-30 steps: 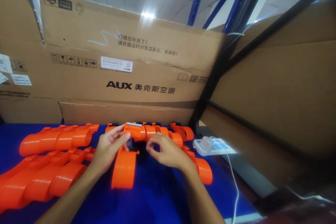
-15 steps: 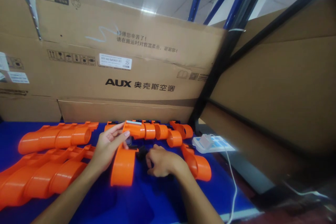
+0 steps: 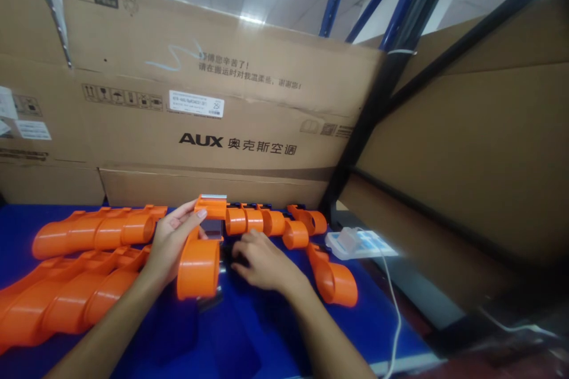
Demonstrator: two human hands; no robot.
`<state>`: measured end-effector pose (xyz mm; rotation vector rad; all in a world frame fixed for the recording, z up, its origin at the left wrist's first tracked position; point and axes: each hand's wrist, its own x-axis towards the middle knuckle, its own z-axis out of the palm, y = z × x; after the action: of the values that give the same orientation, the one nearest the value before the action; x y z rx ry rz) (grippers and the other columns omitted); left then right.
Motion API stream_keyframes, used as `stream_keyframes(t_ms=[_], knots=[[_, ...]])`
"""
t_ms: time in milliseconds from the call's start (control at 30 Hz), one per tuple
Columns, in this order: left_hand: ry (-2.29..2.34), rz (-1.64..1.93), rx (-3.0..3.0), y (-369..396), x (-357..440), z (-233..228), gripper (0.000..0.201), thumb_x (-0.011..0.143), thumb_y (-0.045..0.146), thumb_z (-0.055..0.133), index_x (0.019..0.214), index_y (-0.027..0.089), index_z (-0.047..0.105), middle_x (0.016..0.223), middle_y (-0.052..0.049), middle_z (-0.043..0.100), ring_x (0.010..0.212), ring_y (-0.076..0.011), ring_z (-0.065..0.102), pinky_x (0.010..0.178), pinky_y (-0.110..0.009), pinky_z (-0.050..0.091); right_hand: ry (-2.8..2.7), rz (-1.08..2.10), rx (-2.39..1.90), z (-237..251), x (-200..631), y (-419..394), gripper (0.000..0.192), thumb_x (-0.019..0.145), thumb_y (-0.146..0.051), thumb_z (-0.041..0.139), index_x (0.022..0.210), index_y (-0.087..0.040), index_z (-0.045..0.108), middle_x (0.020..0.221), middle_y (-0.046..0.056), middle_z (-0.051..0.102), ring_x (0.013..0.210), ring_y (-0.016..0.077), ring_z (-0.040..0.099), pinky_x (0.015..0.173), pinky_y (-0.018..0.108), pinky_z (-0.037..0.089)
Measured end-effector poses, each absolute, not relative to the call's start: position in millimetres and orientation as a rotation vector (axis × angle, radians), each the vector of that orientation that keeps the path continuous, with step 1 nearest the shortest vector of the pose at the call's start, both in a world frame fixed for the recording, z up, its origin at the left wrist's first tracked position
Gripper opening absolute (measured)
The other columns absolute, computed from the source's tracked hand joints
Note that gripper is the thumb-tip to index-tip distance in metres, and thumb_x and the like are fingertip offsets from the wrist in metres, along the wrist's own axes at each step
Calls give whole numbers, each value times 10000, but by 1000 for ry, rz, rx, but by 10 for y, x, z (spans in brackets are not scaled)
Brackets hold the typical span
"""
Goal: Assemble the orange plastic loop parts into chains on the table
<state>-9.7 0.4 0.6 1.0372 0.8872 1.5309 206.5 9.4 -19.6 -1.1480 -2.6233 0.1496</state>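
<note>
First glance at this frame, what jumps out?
Bright orange tape dispensers lie in nested rows on the blue table, mostly at left. At centre the left hand holds one orange dispenser lifted, while the right hand rests on the table beside it. A big AUX cardboard box fills the background.

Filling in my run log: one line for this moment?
left hand: holds orange tape dispenser | right hand: on small black part, grip unclear | surface: blue table

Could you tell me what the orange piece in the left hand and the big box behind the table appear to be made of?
The orange piece looks like moulded plastic: smooth, uniformly coloured, slightly glossy. The box looks like matt brown corrugated cardboard, with printed text and folded edges.
</note>
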Motion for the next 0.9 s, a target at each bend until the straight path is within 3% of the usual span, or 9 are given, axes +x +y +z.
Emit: stream_keyframes(t_ms=[100, 367, 533, 900], knots=[[890, 1524, 1030, 15, -99, -3, 594, 734, 424, 778, 1220, 118, 630, 549, -4, 660, 427, -119, 553, 445, -204, 453, -2641, 51, -988, -264, 1896, 88, 259, 884, -278, 646, 1135, -211, 652, 1045, 81, 581, 978, 235, 486, 864, 347, 385], [878, 1545, 1035, -16, -32, 32, 658, 683, 418, 804, 1251, 128, 640, 555, 19, 647, 426, -115, 557, 447, -208, 446, -2691, 29, -973, -334, 1862, 109, 199, 889, -287, 645, 1062, -192, 669, 1038, 78, 521, 987, 241, 436, 876, 363, 364], [869, 1538, 1015, -12, -26, 28, 705, 676, 406, 810, 1290, 121, 616, 578, 15, 659, 415, -107, 549, 438, -207, 433, -2643, 129, -1124, -207, 2109, 141, 305, 784, -240, 746, 1073, -215, 652, 1038, 58, 507, 1007, 243, 449, 906, 377, 357], [891, 1486, 1044, 26, -10, -68, 687, 679, 415, 811, 1271, 124, 621, 584, 12, 662, 423, -110, 544, 438, -206, 409, -2637, 123, -1253, -188, 2197, 159, 201, 739, -196, 754, 918, -202, 664, 970, 48, 593, 933, 224, 524, 862, 347, 382]])
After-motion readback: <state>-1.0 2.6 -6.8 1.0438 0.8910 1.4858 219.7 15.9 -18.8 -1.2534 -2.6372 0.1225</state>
